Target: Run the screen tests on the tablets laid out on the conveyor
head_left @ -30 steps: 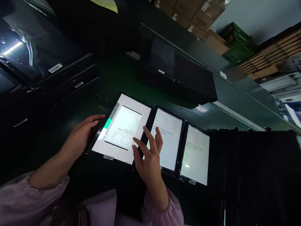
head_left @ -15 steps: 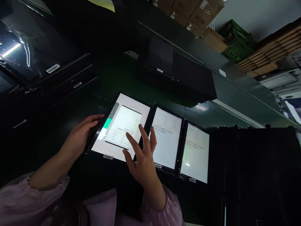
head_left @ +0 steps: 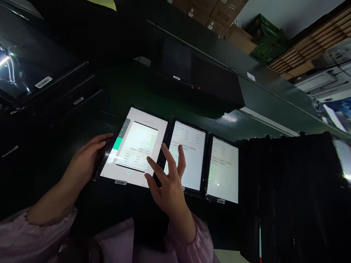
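Three lit tablets lie side by side on the dark table. My left hand (head_left: 85, 160) grips the left edge of the leftmost tablet (head_left: 138, 140), part of its fingers hidden at the rim. A shrunken page with a green block beside it shows on that screen. My right hand (head_left: 170, 184) is spread over this tablet's lower right part, its index fingertip at the screen; whether it touches is unclear. The middle tablet (head_left: 189, 160) is partly covered by my right fingers. The right tablet (head_left: 223, 171) shows a white page with small text.
Dark tablets (head_left: 30, 62) with barcode labels are stacked at the left. Another dark tablet (head_left: 175, 62) rests on a black box (head_left: 216, 82) beyond the lit ones. Large black cases (head_left: 298, 190) stand at the right. Cartons (head_left: 216, 12) and green crates (head_left: 267, 42) are in the background.
The view has shifted, so the table's things appear farther left. My right hand has moved slightly right relative to the leftmost tablet, fingers still spread. My left hand keeps its place on the edge.
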The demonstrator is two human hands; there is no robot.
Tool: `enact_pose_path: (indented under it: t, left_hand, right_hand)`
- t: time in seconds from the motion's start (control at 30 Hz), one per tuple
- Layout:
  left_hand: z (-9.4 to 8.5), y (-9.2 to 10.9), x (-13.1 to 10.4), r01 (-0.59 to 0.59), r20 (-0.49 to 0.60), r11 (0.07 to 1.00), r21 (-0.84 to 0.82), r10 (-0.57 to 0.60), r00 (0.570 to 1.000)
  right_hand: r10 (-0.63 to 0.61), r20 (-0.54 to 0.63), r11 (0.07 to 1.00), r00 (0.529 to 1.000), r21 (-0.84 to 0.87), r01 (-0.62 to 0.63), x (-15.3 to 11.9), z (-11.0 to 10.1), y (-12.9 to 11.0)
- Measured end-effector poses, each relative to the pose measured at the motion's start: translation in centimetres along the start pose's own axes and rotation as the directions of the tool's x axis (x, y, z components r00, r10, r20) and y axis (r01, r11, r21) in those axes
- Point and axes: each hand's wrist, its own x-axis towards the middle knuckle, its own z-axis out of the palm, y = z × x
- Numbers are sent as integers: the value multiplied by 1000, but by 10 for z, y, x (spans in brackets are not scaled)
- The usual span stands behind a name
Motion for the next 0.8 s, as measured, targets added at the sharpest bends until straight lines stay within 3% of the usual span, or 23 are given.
enact_pose_path:
  t: [0.27,0.5,0.67,0.8]
  left_hand:
    - [1,3,-2,56,-9,991,118,-55,998]
    - [0,1,-1,17,56,991,130,-24,998]
    - [-1,-2,6,-50,50,985,166,42,998]
    - [2,-3,11,-85,91,990,111,75,993]
  right_hand:
    - [50,-99,997,994,71,-43,-14,-11,11]
    - [56,-270,998,961,-1,-59,-50,-30,52]
    - [82,-270,996,959,-18,-90,-81,-40,62]
    - [66,-213,997,975,-30,-74,-87,-39,62]
